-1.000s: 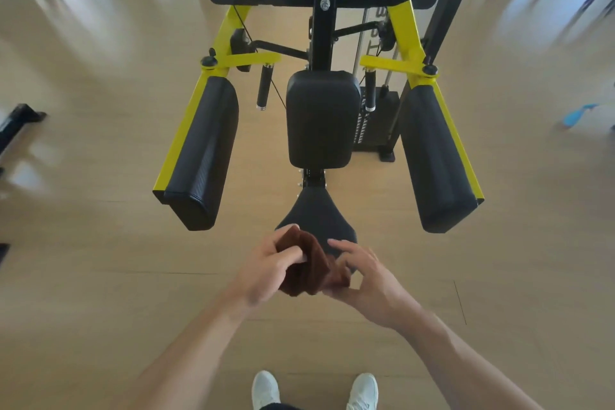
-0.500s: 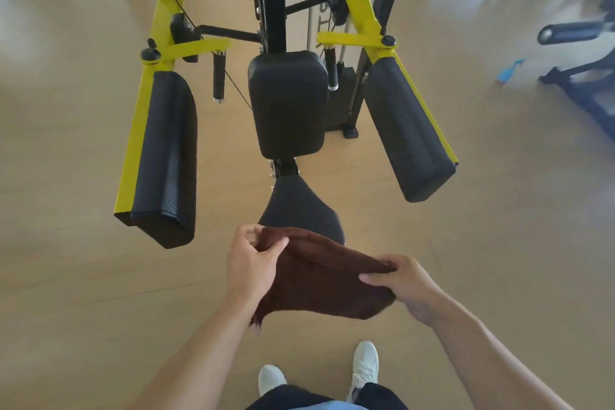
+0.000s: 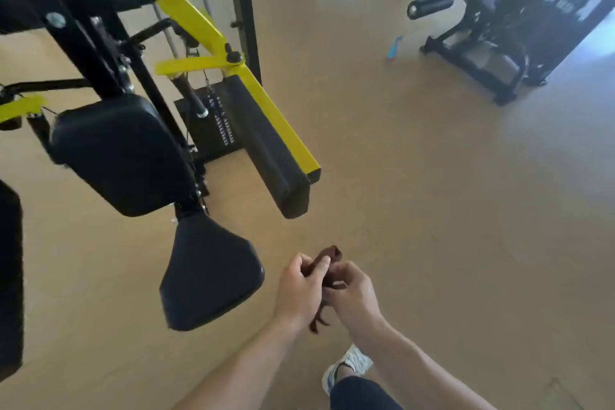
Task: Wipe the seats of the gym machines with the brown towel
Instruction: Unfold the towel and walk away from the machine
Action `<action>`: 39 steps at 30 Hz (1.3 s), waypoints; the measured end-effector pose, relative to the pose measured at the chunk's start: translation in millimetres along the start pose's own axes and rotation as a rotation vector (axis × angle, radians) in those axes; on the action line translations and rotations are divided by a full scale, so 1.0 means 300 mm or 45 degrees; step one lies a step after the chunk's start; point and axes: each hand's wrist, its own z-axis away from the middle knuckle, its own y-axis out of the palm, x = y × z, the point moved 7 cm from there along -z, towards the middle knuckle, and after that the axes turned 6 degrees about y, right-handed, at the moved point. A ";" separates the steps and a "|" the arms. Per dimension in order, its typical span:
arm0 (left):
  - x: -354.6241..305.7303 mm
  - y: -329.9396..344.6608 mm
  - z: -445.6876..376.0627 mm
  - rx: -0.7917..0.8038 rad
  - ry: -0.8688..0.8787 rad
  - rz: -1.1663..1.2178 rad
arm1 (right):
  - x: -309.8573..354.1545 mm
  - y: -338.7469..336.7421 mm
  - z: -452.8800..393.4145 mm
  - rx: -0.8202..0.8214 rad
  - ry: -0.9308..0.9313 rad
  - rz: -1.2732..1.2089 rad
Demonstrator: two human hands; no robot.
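Seen from the head camera, a brown towel (image 3: 329,260) is bunched between two bare hands above a tan gym floor (image 3: 432,210). The left hand (image 3: 301,289) and the right hand (image 3: 351,298) are pressed close together, and the fingers (image 3: 319,271) of both are curled tight around the cloth, so that only one crumpled end is seen above the knuckles and one thin tail below the wrists. The towel is held just to the right of a black seat (image 3: 208,271) and is not touching it. Above that seat one black back pad (image 3: 119,150) is mounted on a black and yellow machine frame (image 3: 199,23), and one long black arm pad (image 3: 266,150) is fixed along a yellow bar to the right. A second machine (image 3: 499,27), dark and blurred, is seen well apart at the upper right, with a small blue object (image 3: 395,47) on the floor near it. One white shoe (image 3: 349,366) is visible below the forearms.
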 end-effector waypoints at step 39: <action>-1.496 2.448 -1.344 1.167 0.172 0.097 | 1.172 -2.578 -1.278 -0.525 -0.352 -0.457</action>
